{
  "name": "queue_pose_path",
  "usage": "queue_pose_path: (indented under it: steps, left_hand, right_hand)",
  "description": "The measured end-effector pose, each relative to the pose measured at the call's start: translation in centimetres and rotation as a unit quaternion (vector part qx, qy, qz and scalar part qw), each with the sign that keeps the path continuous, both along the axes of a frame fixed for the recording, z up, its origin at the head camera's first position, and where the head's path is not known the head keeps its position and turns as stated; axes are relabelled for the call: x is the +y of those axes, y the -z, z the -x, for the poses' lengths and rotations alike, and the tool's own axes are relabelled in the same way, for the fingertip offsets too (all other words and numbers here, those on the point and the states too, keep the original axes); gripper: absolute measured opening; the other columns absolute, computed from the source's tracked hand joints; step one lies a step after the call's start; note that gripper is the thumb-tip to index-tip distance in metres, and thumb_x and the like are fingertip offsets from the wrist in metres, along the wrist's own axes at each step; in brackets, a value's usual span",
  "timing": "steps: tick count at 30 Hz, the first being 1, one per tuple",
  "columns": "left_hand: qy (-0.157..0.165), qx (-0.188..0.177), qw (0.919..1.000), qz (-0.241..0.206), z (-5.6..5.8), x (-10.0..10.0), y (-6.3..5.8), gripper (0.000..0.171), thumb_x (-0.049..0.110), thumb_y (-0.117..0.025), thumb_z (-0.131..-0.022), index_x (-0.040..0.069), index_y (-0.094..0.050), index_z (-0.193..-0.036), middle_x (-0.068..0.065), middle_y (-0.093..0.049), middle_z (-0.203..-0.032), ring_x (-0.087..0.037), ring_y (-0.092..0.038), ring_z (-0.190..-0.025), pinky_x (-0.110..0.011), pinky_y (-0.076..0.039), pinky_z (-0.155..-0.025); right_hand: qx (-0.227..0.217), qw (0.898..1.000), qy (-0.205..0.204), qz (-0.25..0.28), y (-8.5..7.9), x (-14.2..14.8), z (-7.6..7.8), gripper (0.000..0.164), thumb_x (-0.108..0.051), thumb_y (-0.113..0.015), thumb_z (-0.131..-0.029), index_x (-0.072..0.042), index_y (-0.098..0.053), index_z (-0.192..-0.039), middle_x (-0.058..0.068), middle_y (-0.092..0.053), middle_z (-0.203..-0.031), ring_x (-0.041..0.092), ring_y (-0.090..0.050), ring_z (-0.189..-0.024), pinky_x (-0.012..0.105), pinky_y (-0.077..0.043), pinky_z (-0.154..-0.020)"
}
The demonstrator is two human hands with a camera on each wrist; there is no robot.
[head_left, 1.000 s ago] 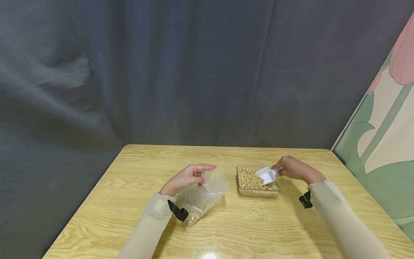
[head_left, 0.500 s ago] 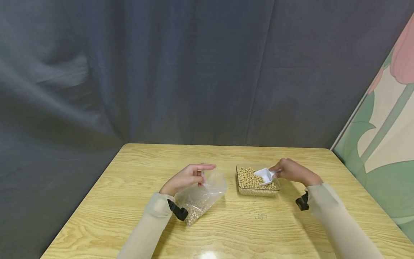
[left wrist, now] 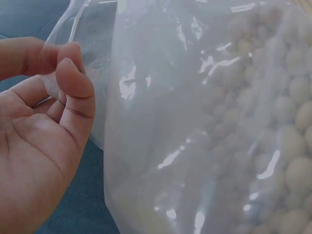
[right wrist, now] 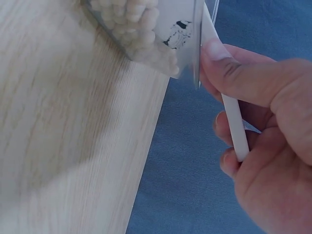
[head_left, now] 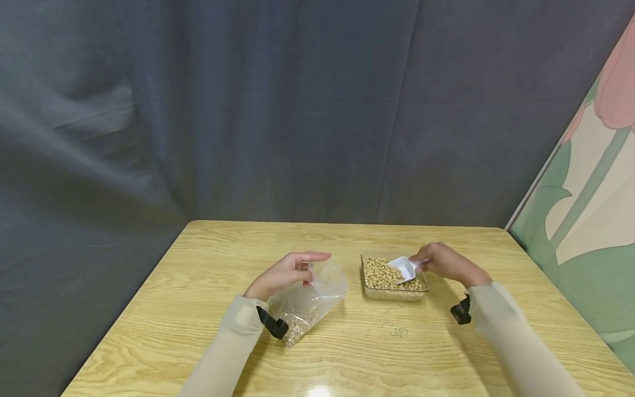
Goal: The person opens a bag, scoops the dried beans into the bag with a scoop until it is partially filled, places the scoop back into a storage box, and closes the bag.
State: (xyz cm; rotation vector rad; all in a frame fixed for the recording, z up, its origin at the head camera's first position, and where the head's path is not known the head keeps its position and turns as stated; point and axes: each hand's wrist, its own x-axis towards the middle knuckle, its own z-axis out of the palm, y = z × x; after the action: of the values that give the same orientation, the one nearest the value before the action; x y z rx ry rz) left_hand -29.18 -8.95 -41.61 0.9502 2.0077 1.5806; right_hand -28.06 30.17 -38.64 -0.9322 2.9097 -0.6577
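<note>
My left hand (head_left: 286, 273) pinches the rim of a clear plastic bag (head_left: 328, 282) between thumb and fingers, as the left wrist view shows up close. Soybeans (left wrist: 295, 141) fill the lower part of the bag, which leans on the table below the hand. To the right, a clear rectangular container (head_left: 395, 296) holds more soybeans (head_left: 379, 272). A white scoop (head_left: 404, 267) lies tilted in it, its blade among the beans. My right hand (head_left: 448, 263) grips the scoop's handle (right wrist: 236, 124), with the thumb along it, at the container's right side.
Everything stands on a light wood-grain table (head_left: 357, 358). Behind it hangs a dark curtain (head_left: 297, 110). A panel painted with flowers (head_left: 585, 220) borders the right side. Each wrist wears a black camera strap, as on the right wrist camera (head_left: 461, 311).
The right hand and scoop have shifted slightly left and down into the soybeans in the container. The left hand and bag have stayed still.
</note>
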Motion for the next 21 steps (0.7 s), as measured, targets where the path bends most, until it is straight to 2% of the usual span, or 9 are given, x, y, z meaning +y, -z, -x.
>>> queue_pose_path:
  steps: [8, 12, 16, 21]
  left_hand:
    - [0.003, -0.001, 1.0000, -0.003, 0.11, 0.03, 0.10, 0.054, -0.005, -0.049, -0.090, 0.003, -0.045, -0.143, -0.013, -0.039, -0.151, -0.008, -0.053, -0.066, -0.024, -0.052, -0.065]
    - [0.004, -0.003, 1.0000, -0.004, 0.07, 0.02, 0.05, 0.054, -0.006, -0.049, -0.090, 0.003, -0.045, -0.143, -0.013, -0.039, -0.151, -0.008, -0.053, -0.066, -0.024, -0.052, -0.065]
    - [0.003, -0.006, 1.0000, -0.005, -0.07, -0.03, -0.09, 0.054, -0.005, -0.049, -0.090, 0.004, -0.044, -0.144, -0.013, -0.039, -0.151, -0.008, -0.053, -0.066, -0.025, -0.052, -0.066]
    - [0.000, -0.011, 0.9999, -0.004, -0.17, -0.10, -0.17, 0.054, -0.005, -0.049, -0.091, 0.007, -0.045, -0.144, -0.010, -0.040, -0.151, -0.008, -0.054, -0.066, -0.025, -0.052, -0.066]
  right_hand:
    - [-0.041, 0.999, -0.015, 0.027, 0.55, -0.14, 0.23, 0.023, -0.002, -0.067, -0.083, 0.011, -0.070, -0.102, 0.024, -0.071, -0.096, 0.031, -0.068, -0.083, 0.033, -0.056, -0.068]
    - [-0.056, 0.997, -0.021, 0.041, 0.81, -0.29, 0.23, 0.021, -0.004, -0.066, -0.085, 0.011, -0.071, -0.099, 0.026, -0.070, -0.098, 0.034, -0.069, -0.086, 0.034, -0.056, -0.069]
    - [-0.067, 0.997, -0.012, 0.043, 0.84, -0.53, 0.10, 0.021, -0.007, -0.066, -0.086, 0.009, -0.073, -0.096, 0.028, -0.069, -0.101, 0.037, -0.067, -0.088, 0.038, -0.057, -0.072]
    - [-0.092, 0.995, 0.010, 0.042, 0.97, -0.53, 0.06, 0.015, -0.006, -0.064, -0.087, 0.004, -0.076, -0.091, 0.030, -0.065, -0.110, 0.043, -0.063, -0.099, 0.044, -0.055, -0.079]
